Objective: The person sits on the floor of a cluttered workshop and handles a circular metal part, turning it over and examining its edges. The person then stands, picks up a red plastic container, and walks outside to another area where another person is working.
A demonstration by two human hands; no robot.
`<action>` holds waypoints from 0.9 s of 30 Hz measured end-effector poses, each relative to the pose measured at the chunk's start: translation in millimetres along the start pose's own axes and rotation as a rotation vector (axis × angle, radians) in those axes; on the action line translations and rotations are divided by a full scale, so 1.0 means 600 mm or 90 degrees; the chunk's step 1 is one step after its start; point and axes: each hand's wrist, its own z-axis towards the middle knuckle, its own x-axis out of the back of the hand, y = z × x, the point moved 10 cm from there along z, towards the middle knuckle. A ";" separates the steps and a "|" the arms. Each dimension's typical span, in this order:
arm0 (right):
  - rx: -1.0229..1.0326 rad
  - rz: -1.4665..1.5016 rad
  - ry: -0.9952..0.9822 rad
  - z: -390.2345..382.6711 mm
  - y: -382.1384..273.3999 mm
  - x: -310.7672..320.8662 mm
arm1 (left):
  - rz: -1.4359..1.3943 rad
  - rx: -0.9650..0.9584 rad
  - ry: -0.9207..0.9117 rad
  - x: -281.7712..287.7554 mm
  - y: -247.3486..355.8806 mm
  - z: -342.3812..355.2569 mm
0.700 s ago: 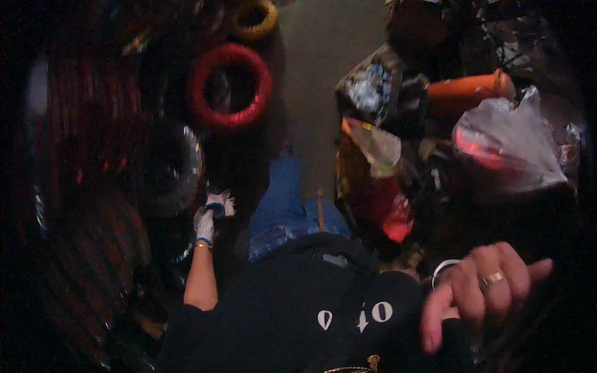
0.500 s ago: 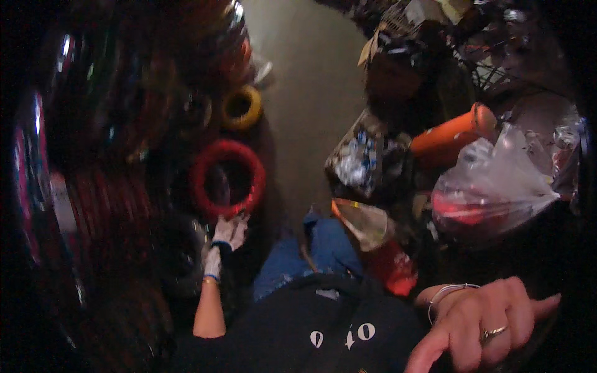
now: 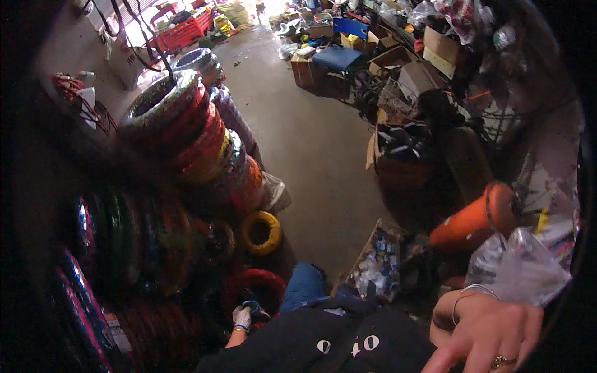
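Low in the view, my left hand [image 3: 241, 319] wears a white glove. Its fingers are closed at a small dark blue ring [image 3: 252, 306], which looks like a roll of tape. It is beside a red ring-shaped roll [image 3: 256, 286], standing or leaning on the floor; I cannot tell whether the hand touches it. At the lower right, my bare right hand [image 3: 491, 332], with a finger ring and a bracelet, is raised close to the camera. The back of it shows, while its fingertips are cut off by the edge or hidden. No object shows in it.
A yellow ring-shaped roll [image 3: 262, 233] lies ahead of the red one. Stacks of film-wrapped rolls [image 3: 205, 133] line the left. On the right are an orange cylinder [image 3: 472, 217], a box of small pieces [image 3: 378, 261], a plastic bag [image 3: 522, 267] and cardboard boxes [image 3: 306, 69].
The view has tilted up, showing more of the floor and stacks ahead. My left hand sits lower in the picture, its fingers now at the blue ring. My right hand stays raised at the lower right.
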 end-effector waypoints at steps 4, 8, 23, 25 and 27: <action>0.140 -0.188 -0.054 0.006 -0.013 0.136 | -0.009 -0.132 -0.009 -0.056 0.077 0.153; 0.062 -0.099 -0.028 0.068 0.047 0.320 | -0.110 -0.019 -0.081 -0.125 0.169 0.281; 0.026 -0.075 -0.004 0.321 0.180 0.908 | -0.183 -0.097 -0.091 -0.110 0.948 0.543; 0.027 -0.073 -0.008 0.328 0.192 0.984 | -0.318 -0.118 -0.165 -0.154 1.028 0.596; 0.010 -0.095 0.004 0.333 0.205 1.068 | -0.311 -0.137 -0.154 -0.197 1.073 0.661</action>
